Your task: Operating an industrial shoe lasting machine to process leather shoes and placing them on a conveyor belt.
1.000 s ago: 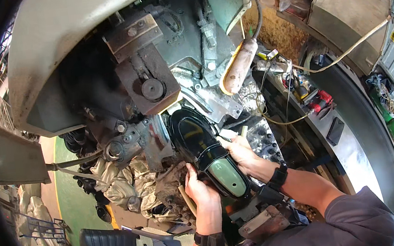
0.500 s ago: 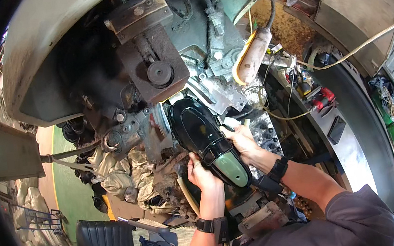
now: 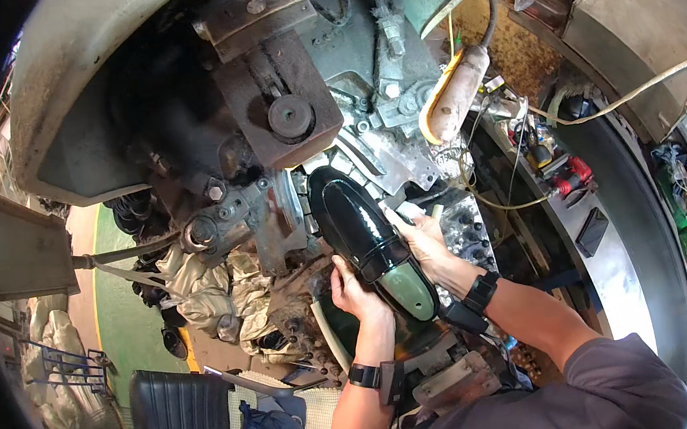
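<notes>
A glossy black shoe upper (image 3: 350, 214) is stretched over a green shoe last (image 3: 410, 289). It lies tilted, its toe toward the machine and the green heel end toward me. On its left side, near the middle, my left hand (image 3: 359, 291) is closed against the edge. From the opposite side my right hand (image 3: 423, 243) grips it, with fingers partly hidden underneath. The toe sits close to the metal plates of a dark, greasy machine (image 3: 283, 94), just below its square block. I cannot tell whether the toe touches those plates.
A lamp-like housing (image 3: 457, 95) hangs at the upper right on a cable. Right of me, a metal bench (image 3: 609, 277) carries a red power tool (image 3: 572, 176) and a small dark box (image 3: 591, 233). A black padded chair (image 3: 184, 415) and pale cloth bundles (image 3: 204, 294) are at the left.
The shoe has rolled in my hands, showing more of its smooth side and less of its seamed top. The whole view has shifted slightly, and both hands keep hold.
</notes>
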`<control>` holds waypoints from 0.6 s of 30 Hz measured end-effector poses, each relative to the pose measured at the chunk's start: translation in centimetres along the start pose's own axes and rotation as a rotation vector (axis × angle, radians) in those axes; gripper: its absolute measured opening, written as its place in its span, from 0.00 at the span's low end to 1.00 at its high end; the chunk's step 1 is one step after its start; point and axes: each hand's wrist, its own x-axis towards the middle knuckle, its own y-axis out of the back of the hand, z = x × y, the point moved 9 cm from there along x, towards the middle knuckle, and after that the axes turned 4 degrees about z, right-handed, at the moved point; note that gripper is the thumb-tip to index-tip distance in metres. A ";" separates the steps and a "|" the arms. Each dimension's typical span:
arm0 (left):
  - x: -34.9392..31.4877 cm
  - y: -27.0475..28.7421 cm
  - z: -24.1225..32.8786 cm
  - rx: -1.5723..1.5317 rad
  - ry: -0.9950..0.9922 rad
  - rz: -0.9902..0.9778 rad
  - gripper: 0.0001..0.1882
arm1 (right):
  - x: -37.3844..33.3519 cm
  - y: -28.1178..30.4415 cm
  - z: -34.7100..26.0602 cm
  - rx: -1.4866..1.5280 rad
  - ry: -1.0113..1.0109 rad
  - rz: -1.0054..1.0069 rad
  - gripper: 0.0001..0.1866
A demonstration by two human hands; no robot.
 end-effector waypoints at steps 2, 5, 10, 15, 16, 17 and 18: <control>-0.1 -0.1 -0.1 -0.031 0.055 0.030 0.15 | 0.0 0.1 -0.1 -0.012 -0.008 0.024 0.15; -0.5 -0.8 -0.2 -0.097 0.130 0.022 0.15 | -0.3 0.1 -0.3 -0.028 -0.033 0.055 0.13; -1.5 -2.3 0.5 -0.141 0.215 -0.075 0.16 | -0.8 0.1 -0.7 -0.044 -0.010 0.070 0.13; -1.4 -2.0 1.1 -0.047 0.177 -0.104 0.17 | -0.7 0.3 -0.3 -0.036 -0.036 0.019 0.15; -0.7 -1.4 1.6 0.045 0.106 -0.120 0.16 | -0.7 1.1 -0.5 -0.147 -0.049 0.045 0.16; 0.2 -0.5 2.1 0.125 0.054 -0.151 0.16 | -0.7 2.2 -0.7 -0.255 -0.088 0.062 0.17; 1.3 2.2 3.4 0.322 -0.030 -0.104 0.16 | -1.0 3.4 -1.1 -0.307 -0.126 0.073 0.19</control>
